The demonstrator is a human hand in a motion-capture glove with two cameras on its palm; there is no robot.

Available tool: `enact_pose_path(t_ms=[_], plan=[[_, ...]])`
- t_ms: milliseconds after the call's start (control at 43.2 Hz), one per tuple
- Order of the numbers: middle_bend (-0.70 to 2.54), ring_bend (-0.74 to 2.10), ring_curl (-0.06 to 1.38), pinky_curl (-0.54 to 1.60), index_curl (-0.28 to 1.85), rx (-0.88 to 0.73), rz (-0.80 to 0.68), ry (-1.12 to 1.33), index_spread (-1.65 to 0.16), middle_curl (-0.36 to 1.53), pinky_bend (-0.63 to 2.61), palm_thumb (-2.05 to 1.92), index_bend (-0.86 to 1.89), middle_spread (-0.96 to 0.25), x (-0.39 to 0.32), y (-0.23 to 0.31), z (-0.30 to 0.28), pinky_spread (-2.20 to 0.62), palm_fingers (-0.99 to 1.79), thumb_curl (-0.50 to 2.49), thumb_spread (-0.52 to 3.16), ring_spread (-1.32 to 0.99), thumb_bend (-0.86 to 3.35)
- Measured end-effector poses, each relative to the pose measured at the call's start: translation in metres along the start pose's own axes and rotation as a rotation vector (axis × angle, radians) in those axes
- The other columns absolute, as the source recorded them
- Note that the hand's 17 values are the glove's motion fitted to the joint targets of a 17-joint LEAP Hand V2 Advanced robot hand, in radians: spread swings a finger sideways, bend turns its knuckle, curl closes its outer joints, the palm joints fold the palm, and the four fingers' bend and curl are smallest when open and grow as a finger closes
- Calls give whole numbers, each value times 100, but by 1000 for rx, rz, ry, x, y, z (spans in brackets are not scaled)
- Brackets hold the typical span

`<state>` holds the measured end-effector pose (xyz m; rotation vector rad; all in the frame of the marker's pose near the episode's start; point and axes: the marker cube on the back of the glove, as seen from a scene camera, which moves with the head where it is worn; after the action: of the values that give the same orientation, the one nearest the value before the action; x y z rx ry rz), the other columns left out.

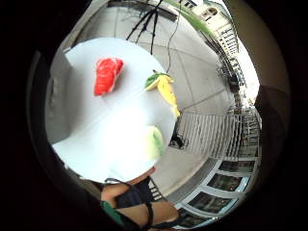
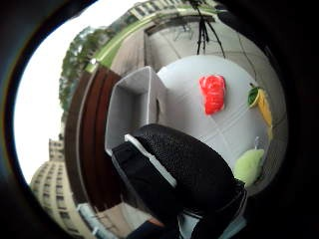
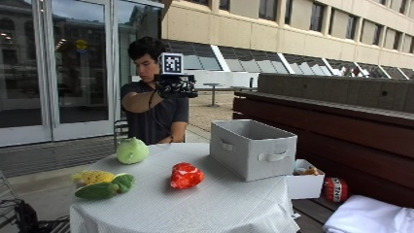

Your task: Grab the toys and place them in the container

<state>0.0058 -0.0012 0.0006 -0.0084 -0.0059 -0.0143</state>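
A round tabletop (image 3: 194,204) under a pale cloth stands outdoors on a paved terrace, and three soft toys lie on it beside a grey fabric container (image 3: 252,148). The red toy (image 3: 185,175) sits near the middle, a lumpy shape just in front of the container's near corner but apart from it; in the thumb side palm view its long axis runs roughly toward the person and away. The corn toy (image 3: 103,184), yellow at one end and green-leaved at the other, lies flat near the tabletop's edge, its long axis running along that rim with the green end pointing toward the red toy. The round pale green toy (image 3: 132,150) rests near the edge closest to the person, well apart from the container. The container stands upright with its open top up, a handle slot showing on each visible side. The person sits behind the tabletop with the gloved right hand (image 3: 176,86) raised to about chin height, well above everything and touching none of it; the palm views look down on the toys, and the glove's dark padding fills the lower thumb side view, but whether the fingers are curled or straight I cannot tell. A dark wooden bench (image 3: 336,121) runs behind the container, with glass doors and a tall building beyond.
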Motion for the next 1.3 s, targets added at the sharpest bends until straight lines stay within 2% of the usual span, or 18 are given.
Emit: enact_pose_path(t_ms=[46, 162, 232, 278, 417, 556, 672, 834, 973, 1112, 1228, 1298], plan=[[22, 15, 1, 8, 5, -2, 15, 1, -12, 5, 43, -15, 18, -5, 2, 0, -1, -9, 13, -1, 47, -13, -10], [23, 17, 4, 12, 10, -137, 185, 10, -17, 10, 50, -16, 18, -8, 0, 23, -13, -13, 9, 0, 72, -20, -11], [23, 18, 5, 14, 13, -1, 83, 19, -19, 13, 53, -16, 18, -9, 12, 14, -8, -15, 7, 1, 82, -23, -11], [23, 18, 6, 15, 15, 36, 49, 20, -20, 14, 54, -16, 19, -9, 17, 12, -6, -16, 6, 1, 86, -25, -11], [24, 19, 8, 16, 19, -52, 104, 31, -22, 18, 57, -16, 18, -11, 24, 34, -11, -17, 4, 2, 96, -27, -10], [24, 19, 11, 17, 22, 63, 30, 68, -23, 21, 58, -16, 19, -11, 52, 38, -6, -18, 1, 2, 100, -29, -11], [23, 20, 13, 19, 25, 87, 49, 85, -24, 24, 63, -15, 17, -11, 71, 48, -9, -14, 2, 4, 100, -30, -10], [22, 21, 16, 21, 26, -48, 81, 93, -24, 26, 72, -14, 16, -11, 92, 87, -13, -10, 3, 6, 98, -30, -10], [21, 21, 18, 23, 28, 77, 45, 91, -24, 28, 79, -15, 17, -12, 113, 93, 6, -8, 2, 8, 96, -31, -10], [21, 21, 19, 25, 29, -22, 19, 69, -25, 30, 86, -15, 16, -11, 129, 127, 25, -5, 2, 9, 93, -31, -10], [21, 21, 21, 26, 30, -5, 98, 76, -25, 32, 90, -14, 16, -12, 138, 140, 46, -3, 1, 10, 92, -31, -10], [20, 21, 22, 27, 29, -19, 68, 73, -25, 32, 96, -15, 15, -11, 148, 144, 64, -2, 0, 11, 91, -28, -10]])
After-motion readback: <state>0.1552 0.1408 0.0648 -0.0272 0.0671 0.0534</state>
